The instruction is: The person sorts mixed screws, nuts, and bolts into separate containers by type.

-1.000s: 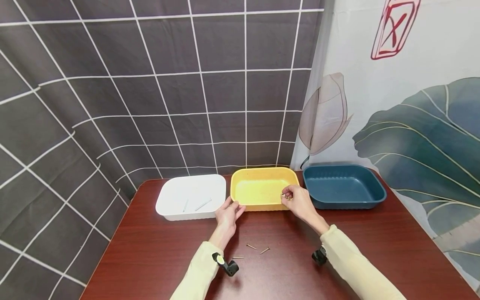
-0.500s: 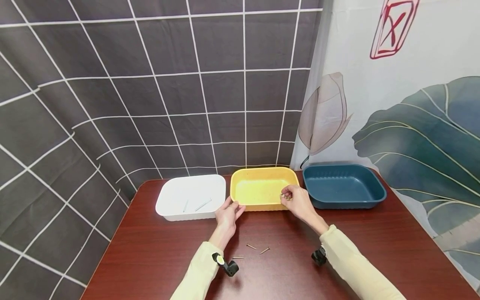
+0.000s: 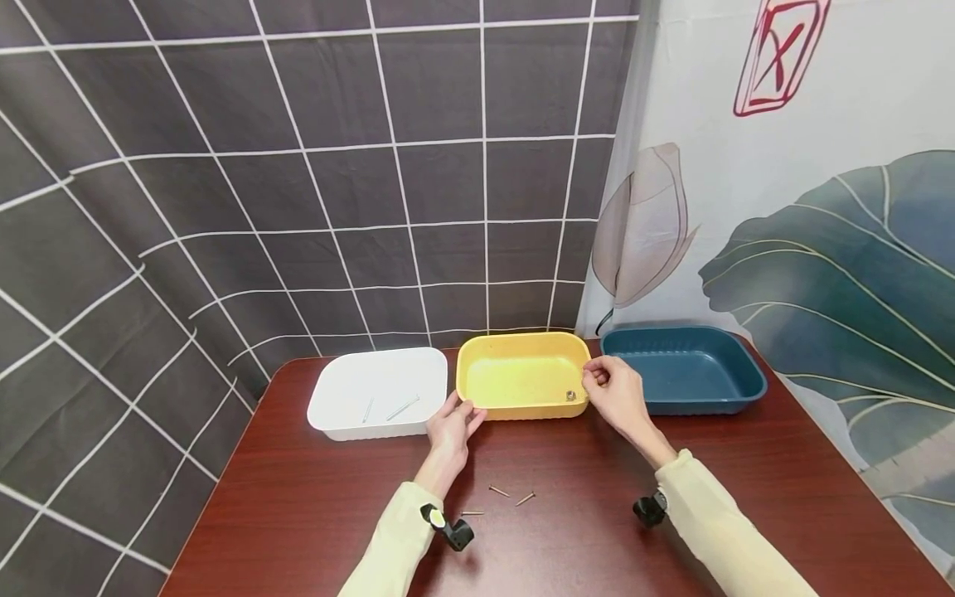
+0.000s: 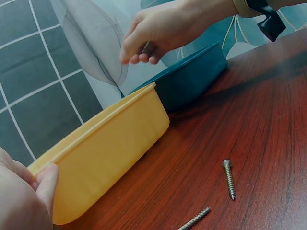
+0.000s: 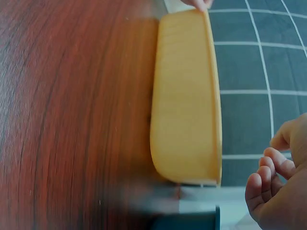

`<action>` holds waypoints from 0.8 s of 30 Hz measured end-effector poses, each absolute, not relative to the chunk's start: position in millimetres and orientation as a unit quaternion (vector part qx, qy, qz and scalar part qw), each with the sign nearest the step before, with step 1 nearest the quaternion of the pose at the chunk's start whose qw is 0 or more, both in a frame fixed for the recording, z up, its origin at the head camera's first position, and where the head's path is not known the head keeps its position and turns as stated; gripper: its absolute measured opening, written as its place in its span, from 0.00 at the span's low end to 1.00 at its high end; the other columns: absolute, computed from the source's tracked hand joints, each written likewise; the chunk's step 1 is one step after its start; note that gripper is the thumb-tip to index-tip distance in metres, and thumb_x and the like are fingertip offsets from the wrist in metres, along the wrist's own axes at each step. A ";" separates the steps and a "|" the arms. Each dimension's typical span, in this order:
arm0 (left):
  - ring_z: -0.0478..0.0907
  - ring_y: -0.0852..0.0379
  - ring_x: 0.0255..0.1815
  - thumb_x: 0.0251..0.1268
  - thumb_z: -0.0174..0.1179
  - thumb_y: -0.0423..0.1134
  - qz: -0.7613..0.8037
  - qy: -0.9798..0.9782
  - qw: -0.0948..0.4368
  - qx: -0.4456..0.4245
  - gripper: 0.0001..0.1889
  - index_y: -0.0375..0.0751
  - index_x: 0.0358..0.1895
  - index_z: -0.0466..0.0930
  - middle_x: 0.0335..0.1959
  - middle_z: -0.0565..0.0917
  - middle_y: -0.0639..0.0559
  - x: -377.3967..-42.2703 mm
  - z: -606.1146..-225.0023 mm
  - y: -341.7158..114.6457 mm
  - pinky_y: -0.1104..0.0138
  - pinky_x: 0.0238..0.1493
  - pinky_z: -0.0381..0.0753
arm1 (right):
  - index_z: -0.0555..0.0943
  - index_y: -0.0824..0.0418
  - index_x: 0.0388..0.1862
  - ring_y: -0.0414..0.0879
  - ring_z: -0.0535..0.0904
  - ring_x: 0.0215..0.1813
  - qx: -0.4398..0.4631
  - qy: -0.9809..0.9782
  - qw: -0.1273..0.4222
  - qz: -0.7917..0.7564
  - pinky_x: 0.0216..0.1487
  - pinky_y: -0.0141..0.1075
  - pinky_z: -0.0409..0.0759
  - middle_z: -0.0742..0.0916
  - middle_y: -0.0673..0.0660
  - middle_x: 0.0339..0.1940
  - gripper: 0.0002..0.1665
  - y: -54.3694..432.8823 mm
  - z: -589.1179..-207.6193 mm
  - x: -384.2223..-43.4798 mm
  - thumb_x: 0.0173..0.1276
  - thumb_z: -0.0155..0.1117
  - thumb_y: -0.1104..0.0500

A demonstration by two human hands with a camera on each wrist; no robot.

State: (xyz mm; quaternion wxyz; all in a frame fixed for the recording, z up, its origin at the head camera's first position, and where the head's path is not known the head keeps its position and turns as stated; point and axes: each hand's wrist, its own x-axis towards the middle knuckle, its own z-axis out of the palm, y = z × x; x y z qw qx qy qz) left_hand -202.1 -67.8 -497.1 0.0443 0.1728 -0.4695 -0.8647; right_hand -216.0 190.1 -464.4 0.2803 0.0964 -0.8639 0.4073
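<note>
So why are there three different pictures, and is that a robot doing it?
No robot: these are a person's two bare hands. The big picture comes from a camera on the head, looking down. The other two come from cameras worn on the wrists, so things look close and tipped.

On the brown table stand three trays: a white tray with two thin silvery pieces in it, a yellow tray with something small and shiny in it, and a blue tray. Three screws lie nearer the person.

The left hand holds the yellow tray near its front left corner. The right hand is by that tray's right end, fingers curled; I can't tell if it holds anything tiny.
</note>
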 end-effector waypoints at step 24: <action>0.83 0.58 0.31 0.74 0.55 0.27 -0.845 -0.507 0.026 0.166 0.26 0.16 0.68 0.60 0.37 0.80 0.42 -177.6 -487.3 -78.4 0.63 0.42 0.89 | 0.86 0.66 0.41 0.29 0.72 0.30 -0.094 -0.837 0.299 0.449 0.32 0.20 0.68 0.84 0.50 0.27 0.10 272.4 -453.5 -169.4 0.67 0.64 0.60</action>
